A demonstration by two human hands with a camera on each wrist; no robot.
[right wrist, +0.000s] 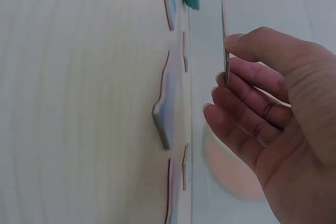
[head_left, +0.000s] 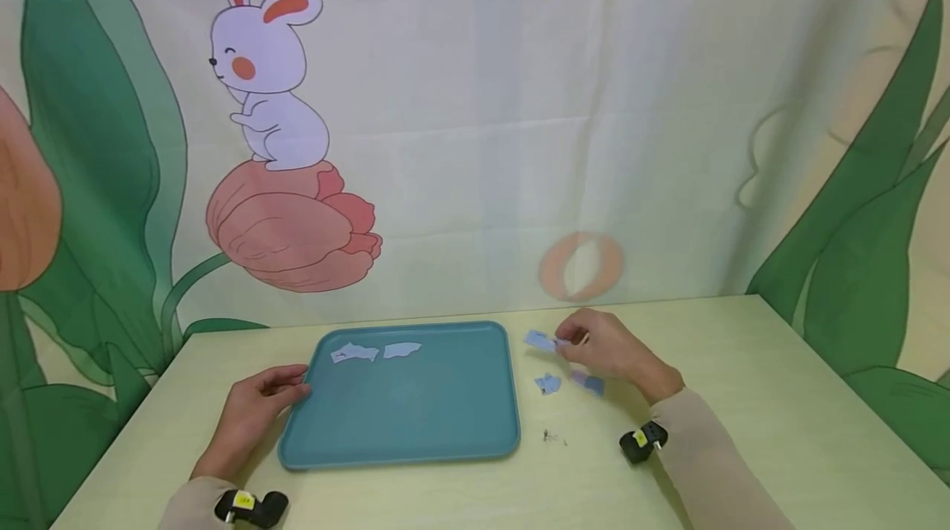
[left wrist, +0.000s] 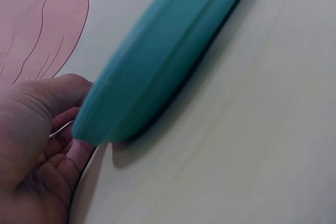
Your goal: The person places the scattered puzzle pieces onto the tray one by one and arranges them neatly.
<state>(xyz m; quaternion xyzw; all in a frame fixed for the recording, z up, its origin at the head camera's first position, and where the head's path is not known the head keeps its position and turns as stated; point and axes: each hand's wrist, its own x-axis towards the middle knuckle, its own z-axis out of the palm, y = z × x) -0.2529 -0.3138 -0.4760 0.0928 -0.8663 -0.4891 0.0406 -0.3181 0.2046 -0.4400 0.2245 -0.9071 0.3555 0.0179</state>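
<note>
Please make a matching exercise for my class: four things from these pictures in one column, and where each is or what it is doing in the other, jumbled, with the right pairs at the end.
Column one
1. Right hand
2. White rabbit
3. Left hand
4. Teal tray

Column two
A. At the left edge of a flat thing that bears two puzzle pieces
B. Lying on the pale table, between the two hands
C. Pinching a pale-blue piece
D. Pictured on the backdrop, above a pink flower

Right pairs: 1-C, 2-D, 3-A, 4-B
</note>
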